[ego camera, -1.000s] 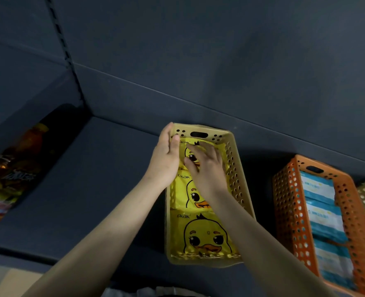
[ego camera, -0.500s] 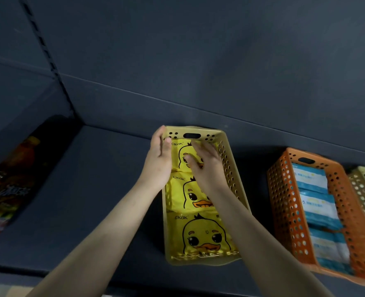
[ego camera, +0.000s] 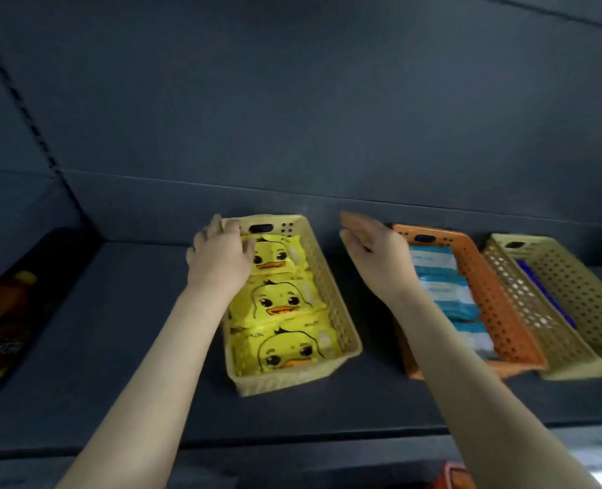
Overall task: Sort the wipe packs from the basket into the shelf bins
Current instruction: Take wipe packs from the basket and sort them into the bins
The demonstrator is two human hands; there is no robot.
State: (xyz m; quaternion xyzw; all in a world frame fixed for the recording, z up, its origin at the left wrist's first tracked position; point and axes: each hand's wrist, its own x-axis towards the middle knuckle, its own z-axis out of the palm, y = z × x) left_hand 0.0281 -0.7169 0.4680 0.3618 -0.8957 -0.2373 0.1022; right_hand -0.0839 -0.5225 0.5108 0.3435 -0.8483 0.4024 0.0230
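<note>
The only view sits on the person's head, close in front of the dark shelf [ego camera: 116, 330], facing forward and somewhat down onto it through a wide lens. The back panel [ego camera: 292, 118] fills 12 o'clock. The yellow bin [ego camera: 340, 312] lies just below centre, the orange bin [ego camera: 497, 312] toward 3 o'clock. The left forearm [ego camera: 158, 365] and right forearm [ego camera: 469, 382] reach in from 7 and 5 o'clock.

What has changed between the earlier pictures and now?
The right hand left the rear duck wipe pack and moved right, out of the yellow bin, open beside the orange bin. The left hand stays at the yellow bin's rear left corner; three duck packs remain inside.
</note>
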